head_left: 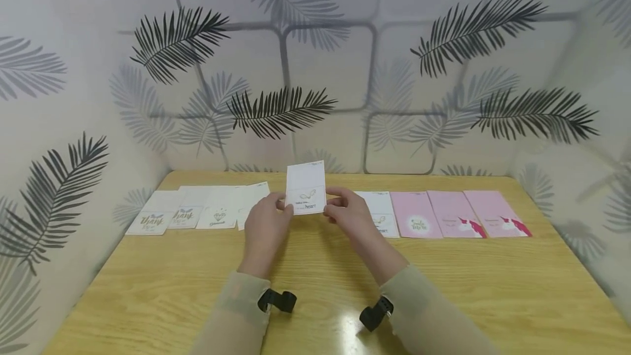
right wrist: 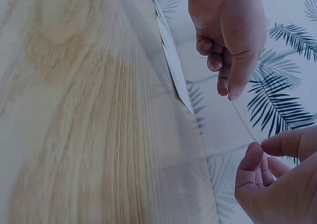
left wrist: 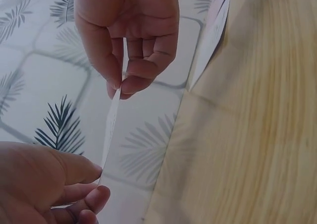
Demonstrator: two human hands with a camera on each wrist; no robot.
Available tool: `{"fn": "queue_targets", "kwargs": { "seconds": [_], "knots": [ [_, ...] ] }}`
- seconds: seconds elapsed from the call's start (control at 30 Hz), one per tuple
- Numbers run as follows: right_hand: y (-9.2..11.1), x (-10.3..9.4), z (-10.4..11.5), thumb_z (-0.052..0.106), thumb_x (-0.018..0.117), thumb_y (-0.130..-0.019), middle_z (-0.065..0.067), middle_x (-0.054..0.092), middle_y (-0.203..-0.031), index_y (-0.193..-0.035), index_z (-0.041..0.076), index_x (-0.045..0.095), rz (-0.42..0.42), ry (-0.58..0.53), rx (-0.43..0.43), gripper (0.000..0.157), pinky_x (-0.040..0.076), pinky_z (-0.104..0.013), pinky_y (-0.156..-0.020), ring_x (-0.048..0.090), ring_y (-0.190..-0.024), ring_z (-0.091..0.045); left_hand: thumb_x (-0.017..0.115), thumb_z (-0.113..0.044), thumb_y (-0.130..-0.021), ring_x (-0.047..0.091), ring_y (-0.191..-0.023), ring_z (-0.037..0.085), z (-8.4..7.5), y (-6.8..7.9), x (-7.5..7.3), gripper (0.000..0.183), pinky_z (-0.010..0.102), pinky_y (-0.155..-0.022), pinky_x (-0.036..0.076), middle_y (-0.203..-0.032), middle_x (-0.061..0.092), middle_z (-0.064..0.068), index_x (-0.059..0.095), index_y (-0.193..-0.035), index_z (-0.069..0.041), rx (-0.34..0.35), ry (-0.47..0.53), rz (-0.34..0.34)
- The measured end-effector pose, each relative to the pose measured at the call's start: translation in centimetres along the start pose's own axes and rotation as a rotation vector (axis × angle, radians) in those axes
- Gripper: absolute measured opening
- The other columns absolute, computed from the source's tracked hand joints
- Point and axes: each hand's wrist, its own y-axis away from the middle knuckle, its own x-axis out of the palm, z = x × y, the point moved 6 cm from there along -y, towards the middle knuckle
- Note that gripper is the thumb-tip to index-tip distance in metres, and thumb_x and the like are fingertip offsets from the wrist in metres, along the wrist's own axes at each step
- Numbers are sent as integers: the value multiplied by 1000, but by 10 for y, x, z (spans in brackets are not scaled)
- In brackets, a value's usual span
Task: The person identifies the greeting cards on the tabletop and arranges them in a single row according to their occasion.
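A white card [head_left: 305, 179] with gold print and the word "heart" is held up above the table, its face toward the head camera. My left hand [head_left: 266, 222] pinches its left edge between thumb and fingers. On the opposite edge, my right hand [head_left: 351, 213] pinches the card near its lower corner. Both wrist views show the card [left wrist: 111, 122] nearly edge-on, as a thin sheet between the two hands. Behind the right hand lies another white card [head_left: 382, 215] with similar print, partly covered by that hand.
To the left lie white cards, including a "Thank you" card [head_left: 154, 215] and a diamond card [head_left: 219, 212], some overlapping. Toward the right are a pink card [head_left: 416, 210] and two unicorn cards [head_left: 498, 212]. The wooden table [head_left: 148, 289] meets a leaf-patterned backdrop [head_left: 325, 70].
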Motion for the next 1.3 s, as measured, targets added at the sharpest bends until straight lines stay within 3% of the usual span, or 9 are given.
{"fn": "queue_targets", "kwargs": {
  "seconds": [0.23, 0.5, 0.6, 0.83, 1.13, 1.3],
  "knots": [
    [10, -23, 1, -2, 67, -102, -13, 67, -113, -149, 8, 66, -30, 92, -10, 48, 60, -43, -96, 71, -108, -38, 75, -21, -105, 73, -102, 31, -22, 8, 5, 33, 50, -85, 58, -116, 80, 8, 76, -134, -7, 38, 16, 3],
    [18, -46, 0, 0, 67, -100, -12, 67, -110, -145, 6, 68, -73, 221, -50, 45, 60, -42, -85, 69, -97, -35, 77, -21, -103, 71, -94, 25, -38, 14, 18, 30, 45, -81, 57, -112, 79, 5, 78, -130, -7, 50, 17, 38],
    [19, -51, -1, -1, 66, -99, -12, 68, -107, -144, 4, 69, -72, 262, -71, 45, 60, -43, -83, 69, -93, -29, 77, -21, -103, 70, -92, 25, -39, 15, 23, 28, 45, -80, 57, -108, 79, 5, 79, -127, -7, 55, 10, 41],
    [18, -60, -7, 3, 65, -99, -11, 71, -104, -139, 1, 70, -48, 427, -82, 41, 52, -30, -72, 65, -87, -21, 79, -21, -102, 68, -89, 23, -38, 16, 38, 27, 44, -80, 57, -103, 76, 3, 79, -125, -7, 55, -21, 70],
    [10, -61, -12, 12, 71, -99, -6, 75, -104, -133, 2, 73, -28, 681, -67, 36, 50, -36, -79, 63, -88, -22, 79, -19, -102, 66, -86, 22, -31, 14, 51, 27, 44, -82, 57, -102, 76, 2, 80, -126, -6, 47, -10, 76],
    [8, -57, -11, 12, 71, -100, -5, 75, -102, -133, 2, 75, -13, 763, -56, 35, 50, -38, -80, 63, -86, -21, 79, -20, -102, 66, -86, 21, -29, 14, 54, 28, 43, -81, 57, -102, 76, 2, 79, -126, -6, 49, -20, 82]
  ]
}}
